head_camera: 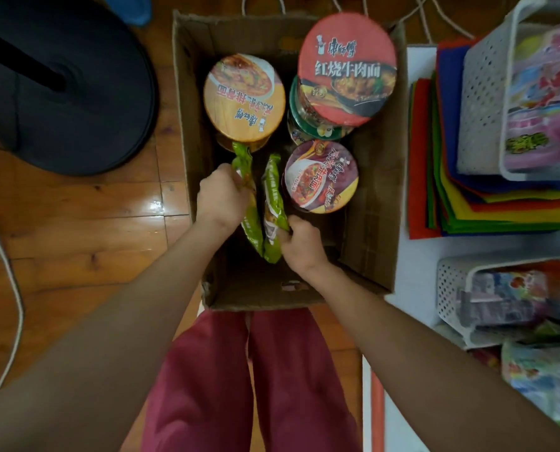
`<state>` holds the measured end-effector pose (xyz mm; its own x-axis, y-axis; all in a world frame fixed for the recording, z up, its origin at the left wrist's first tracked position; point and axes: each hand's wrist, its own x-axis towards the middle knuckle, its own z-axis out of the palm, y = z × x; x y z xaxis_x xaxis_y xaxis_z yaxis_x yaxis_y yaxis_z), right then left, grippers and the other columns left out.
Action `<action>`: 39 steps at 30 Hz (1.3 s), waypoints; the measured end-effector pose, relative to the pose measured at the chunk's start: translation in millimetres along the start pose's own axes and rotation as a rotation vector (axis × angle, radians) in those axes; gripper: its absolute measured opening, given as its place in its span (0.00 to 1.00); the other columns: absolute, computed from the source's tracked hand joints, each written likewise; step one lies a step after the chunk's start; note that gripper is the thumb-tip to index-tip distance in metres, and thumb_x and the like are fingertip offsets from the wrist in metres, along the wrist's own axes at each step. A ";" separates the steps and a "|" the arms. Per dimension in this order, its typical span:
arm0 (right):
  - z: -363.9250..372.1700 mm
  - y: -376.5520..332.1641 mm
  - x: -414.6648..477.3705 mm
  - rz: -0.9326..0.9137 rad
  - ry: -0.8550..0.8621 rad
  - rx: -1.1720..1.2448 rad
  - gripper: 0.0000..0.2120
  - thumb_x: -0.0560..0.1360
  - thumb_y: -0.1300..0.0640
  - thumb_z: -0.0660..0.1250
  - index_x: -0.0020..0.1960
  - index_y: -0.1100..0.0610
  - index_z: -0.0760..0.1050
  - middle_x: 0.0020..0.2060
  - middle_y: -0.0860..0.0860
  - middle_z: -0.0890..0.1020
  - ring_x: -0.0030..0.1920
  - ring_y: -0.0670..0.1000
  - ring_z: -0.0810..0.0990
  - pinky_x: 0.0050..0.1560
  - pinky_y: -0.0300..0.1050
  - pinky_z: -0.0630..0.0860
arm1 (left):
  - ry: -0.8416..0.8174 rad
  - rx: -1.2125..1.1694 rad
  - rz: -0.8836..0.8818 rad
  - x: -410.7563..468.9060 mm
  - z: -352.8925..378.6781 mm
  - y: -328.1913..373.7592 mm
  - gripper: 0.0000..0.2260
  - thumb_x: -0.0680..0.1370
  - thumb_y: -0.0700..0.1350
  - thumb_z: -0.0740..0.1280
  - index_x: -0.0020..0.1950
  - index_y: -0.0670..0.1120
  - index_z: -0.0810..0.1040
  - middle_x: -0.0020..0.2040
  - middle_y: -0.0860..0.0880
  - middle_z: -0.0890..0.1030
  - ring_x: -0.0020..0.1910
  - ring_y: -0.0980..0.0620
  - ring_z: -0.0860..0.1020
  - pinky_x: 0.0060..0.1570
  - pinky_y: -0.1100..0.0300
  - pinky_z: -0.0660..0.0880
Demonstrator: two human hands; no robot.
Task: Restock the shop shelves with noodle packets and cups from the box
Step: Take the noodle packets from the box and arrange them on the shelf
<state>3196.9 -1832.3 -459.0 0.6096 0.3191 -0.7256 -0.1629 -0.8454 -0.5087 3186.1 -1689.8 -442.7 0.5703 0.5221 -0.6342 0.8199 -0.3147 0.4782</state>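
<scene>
On wooden floor [76, 239] sat a cardboard box [369, 223]; at its 6 o'clock, left hand [221, 197] clutched a green noodle packet [250, 223], right hand [299, 243] a second packet [273, 197].

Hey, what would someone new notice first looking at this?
Probably the big red-lidded noodle cup, atop a green cup at the far right of the cardboard box. Nearer, the left hand grips the left green packet and the right hand the right green packet. Bright coloured cloths are stacked at right.
</scene>
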 end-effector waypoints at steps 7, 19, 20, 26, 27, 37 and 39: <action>-67.9 -54.7 -84.7 -0.082 0.050 -0.018 0.11 0.77 0.60 0.61 0.54 0.67 0.76 0.45 0.63 0.80 0.47 0.61 0.77 0.42 0.44 0.65 | 0.143 -0.075 0.106 -91.1 -84.3 60.9 0.09 0.76 0.39 0.63 0.55 0.39 0.76 0.45 0.46 0.75 0.43 0.48 0.73 0.34 0.68 0.60; -196.5 -161.2 -243.0 -0.249 0.162 -0.075 0.08 0.77 0.58 0.62 0.47 0.62 0.77 0.33 0.55 0.77 0.37 0.54 0.72 0.33 0.39 0.59 | 0.311 -0.134 0.441 -228.3 -234.5 201.4 0.09 0.76 0.42 0.63 0.54 0.42 0.77 0.45 0.44 0.79 0.42 0.48 0.75 0.41 0.60 0.67; -205.0 -169.5 -256.5 -0.268 0.187 -0.084 0.10 0.77 0.59 0.62 0.52 0.64 0.77 0.37 0.59 0.79 0.38 0.52 0.72 0.31 0.37 0.61 | 0.317 -0.146 0.484 -237.3 -246.1 210.6 0.09 0.76 0.42 0.63 0.53 0.42 0.77 0.44 0.44 0.79 0.43 0.47 0.75 0.41 0.60 0.67; -255.4 -213.0 -341.7 -0.289 0.353 -0.060 0.11 0.77 0.58 0.63 0.36 0.52 0.72 0.27 0.49 0.73 0.31 0.48 0.72 0.33 0.39 0.66 | 0.348 -0.129 0.785 -290.6 -310.8 269.4 0.08 0.77 0.44 0.61 0.51 0.42 0.76 0.41 0.48 0.74 0.42 0.50 0.72 0.41 0.60 0.63; -263.9 -219.8 -358.0 -0.288 0.391 -0.056 0.16 0.77 0.59 0.63 0.32 0.49 0.66 0.25 0.46 0.68 0.28 0.43 0.69 0.29 0.34 0.63 | 0.356 -0.124 0.834 -300.1 -320.2 279.8 0.09 0.78 0.45 0.61 0.52 0.41 0.76 0.42 0.48 0.74 0.43 0.50 0.72 0.42 0.60 0.63; -340.5 -253.2 -496.7 -0.288 0.776 -0.025 0.15 0.76 0.59 0.64 0.40 0.71 0.74 0.30 0.58 0.69 0.33 0.51 0.66 0.35 0.45 0.60 | 0.378 -0.218 1.187 -393.2 -385.8 359.8 0.09 0.80 0.44 0.57 0.53 0.40 0.72 0.46 0.45 0.72 0.44 0.50 0.69 0.39 0.63 0.60; -350.7 -253.4 -520.4 -0.288 0.851 -0.007 0.16 0.76 0.58 0.64 0.41 0.72 0.73 0.30 0.58 0.67 0.33 0.51 0.64 0.34 0.44 0.59 | 0.308 -0.277 1.222 -411.1 -395.5 371.9 0.08 0.81 0.43 0.56 0.53 0.40 0.71 0.40 0.49 0.73 0.37 0.51 0.70 0.37 0.59 0.65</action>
<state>3193.1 -1934.4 210.0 0.9952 0.0961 0.0203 0.0883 -0.7854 -0.6126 3236.8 -1707.9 236.2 0.8738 0.1856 0.4495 -0.2816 -0.5605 0.7788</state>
